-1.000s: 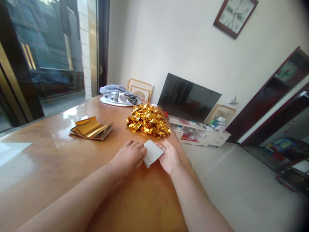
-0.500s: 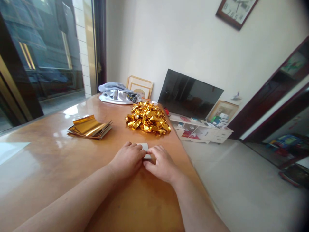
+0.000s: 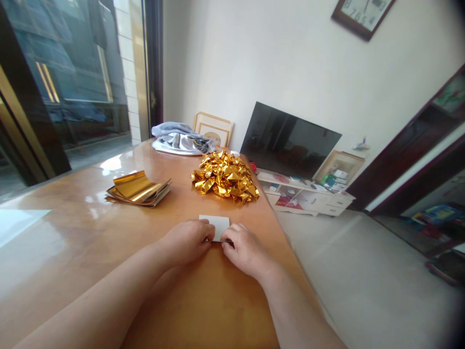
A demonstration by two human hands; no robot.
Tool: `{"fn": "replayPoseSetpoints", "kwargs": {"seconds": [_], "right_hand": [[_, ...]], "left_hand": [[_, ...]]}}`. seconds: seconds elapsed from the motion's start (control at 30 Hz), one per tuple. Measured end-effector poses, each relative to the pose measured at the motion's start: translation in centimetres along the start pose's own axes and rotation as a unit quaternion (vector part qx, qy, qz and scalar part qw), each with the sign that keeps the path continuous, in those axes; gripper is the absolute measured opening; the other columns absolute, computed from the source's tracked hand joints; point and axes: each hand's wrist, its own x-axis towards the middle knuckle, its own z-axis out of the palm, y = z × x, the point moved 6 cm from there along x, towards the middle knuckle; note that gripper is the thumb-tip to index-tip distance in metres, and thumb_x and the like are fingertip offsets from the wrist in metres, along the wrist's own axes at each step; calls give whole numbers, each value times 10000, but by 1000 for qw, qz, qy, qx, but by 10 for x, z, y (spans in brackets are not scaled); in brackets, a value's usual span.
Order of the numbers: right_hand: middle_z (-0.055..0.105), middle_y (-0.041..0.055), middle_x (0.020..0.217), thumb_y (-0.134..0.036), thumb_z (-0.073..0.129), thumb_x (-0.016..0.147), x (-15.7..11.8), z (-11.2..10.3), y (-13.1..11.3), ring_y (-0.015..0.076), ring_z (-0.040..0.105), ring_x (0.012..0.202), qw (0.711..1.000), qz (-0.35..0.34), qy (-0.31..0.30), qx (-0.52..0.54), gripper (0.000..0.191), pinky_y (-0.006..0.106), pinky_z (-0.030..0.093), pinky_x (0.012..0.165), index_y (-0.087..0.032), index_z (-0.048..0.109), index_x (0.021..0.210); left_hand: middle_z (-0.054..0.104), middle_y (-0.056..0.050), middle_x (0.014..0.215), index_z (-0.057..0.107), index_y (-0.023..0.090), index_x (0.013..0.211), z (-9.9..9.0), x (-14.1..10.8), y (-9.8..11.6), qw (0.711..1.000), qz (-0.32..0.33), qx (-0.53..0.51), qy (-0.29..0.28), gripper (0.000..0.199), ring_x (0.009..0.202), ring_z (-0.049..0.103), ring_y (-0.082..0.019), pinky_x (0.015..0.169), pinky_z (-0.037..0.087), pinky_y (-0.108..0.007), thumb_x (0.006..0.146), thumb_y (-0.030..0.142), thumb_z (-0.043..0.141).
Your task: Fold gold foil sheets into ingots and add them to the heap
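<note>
A small white rectangular sheet [image 3: 214, 227] lies on the wooden table [image 3: 203, 305], its near edge folded or pinched between my hands. My left hand [image 3: 185, 242] presses on the sheet's lower left corner. My right hand [image 3: 247, 250] grips the lower right edge between thumb and fingers. Beyond the hands is a heap of crumpled gold foil pieces [image 3: 225, 177]. To the left rests a stack of flat gold foil sheets [image 3: 137, 190], curling up at one end. Neither hand touches the gold.
A grey-white cloth bundle [image 3: 180, 140] and leaning picture frames [image 3: 213, 128] stand at the table's far end. The table's right edge drops to a tiled floor. Past it are a dark television [image 3: 289, 139] and a low white cabinet [image 3: 303, 196]. A glass door [image 3: 69, 72] is at the left.
The hands have moved slightly apart, and more of the white sheet shows above them. A second ago it was tilted between open hands; now both hands pinch its near edge against the table.
</note>
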Motion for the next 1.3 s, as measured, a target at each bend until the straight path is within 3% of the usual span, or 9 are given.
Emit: {"fn": "replayPoseSetpoints", "kwargs": {"seconds": [0.37, 0.5, 0.77, 1.3], "right_hand": [[698, 32, 930, -221, 576, 932, 3, 11, 26, 178, 617, 906, 990, 55, 17, 127, 153, 268, 440, 784, -233, 728, 946], [688, -1, 842, -262, 588, 908, 6, 18, 36, 158, 608, 756, 980, 116, 25, 160, 78, 244, 408, 649, -220, 653, 913], [632, -11, 749, -304, 566, 894, 12, 21, 42, 140, 534, 671, 979, 142, 16, 146, 153, 226, 320, 566, -213, 645, 801], [663, -8, 739, -347, 591, 862, 15, 29, 52, 144, 566, 660, 961, 181, -13, 209, 169, 222, 364, 579, -202, 665, 818]], "left_hand": [[739, -8, 865, 717, 247, 854, 5, 0, -30, 995, -52, -85, -32, 200, 781, 644, -176, 675, 400, -261, 830, 258, 519], [710, -12, 800, 683, 230, 848, 6, 1, -41, 991, -110, -82, -9, 162, 711, 618, -176, 603, 360, -262, 813, 314, 550], [696, -17, 785, 679, 214, 809, 8, 5, -46, 985, -135, -107, -13, 158, 702, 609, -173, 592, 354, -253, 799, 295, 544], [685, 0, 738, 694, 213, 805, 12, 8, -52, 975, -160, -147, -43, 163, 658, 604, -160, 537, 342, -235, 742, 255, 550]]}}
